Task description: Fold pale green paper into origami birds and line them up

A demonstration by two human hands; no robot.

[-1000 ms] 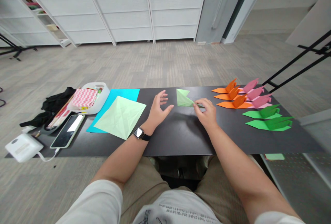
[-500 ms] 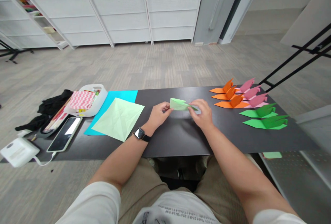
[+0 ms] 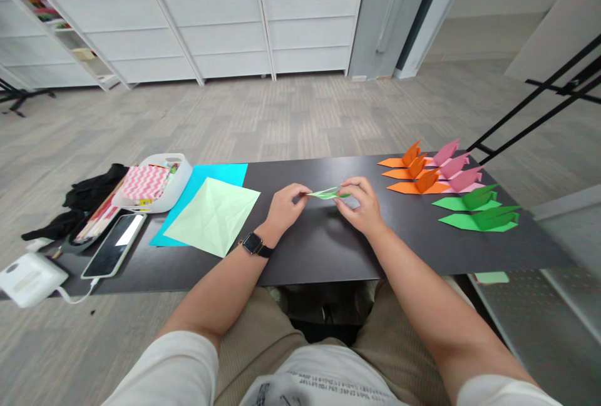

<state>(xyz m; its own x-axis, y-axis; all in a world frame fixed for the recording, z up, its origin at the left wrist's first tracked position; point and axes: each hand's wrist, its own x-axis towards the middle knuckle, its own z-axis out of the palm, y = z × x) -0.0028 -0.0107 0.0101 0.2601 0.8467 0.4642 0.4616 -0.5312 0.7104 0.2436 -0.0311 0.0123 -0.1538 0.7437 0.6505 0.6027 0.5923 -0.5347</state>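
Between my hands, above the dark table, is a folded piece of light green origami paper (image 3: pixel 325 194), turned nearly edge-on to me. My left hand (image 3: pixel 287 207) pinches its left end between thumb and fingers. At the right end, my right hand (image 3: pixel 360 207) grips it with thumb and fingertips, which cover part of that end. Left of my left hand, a creased light green sheet (image 3: pixel 213 217) lies on top of a blue sheet (image 3: pixel 235 174).
Folded paper figures in orange (image 3: pixel 417 186), pink (image 3: pixel 462 179) and green (image 3: pixel 483 221) stand in rows on the table (image 3: pixel 319 256) at right. Further left are a white basket (image 3: pixel 183 184), a phone (image 3: pixel 115 244) with a cable to a white power bank (image 3: pixel 32 279), and black cloth (image 3: pixel 94 193).
The folded paper has tilted from showing its broad face to nearly edge-on. My right fingers have shifted slightly left along it, while my left hand keeps its pinch.
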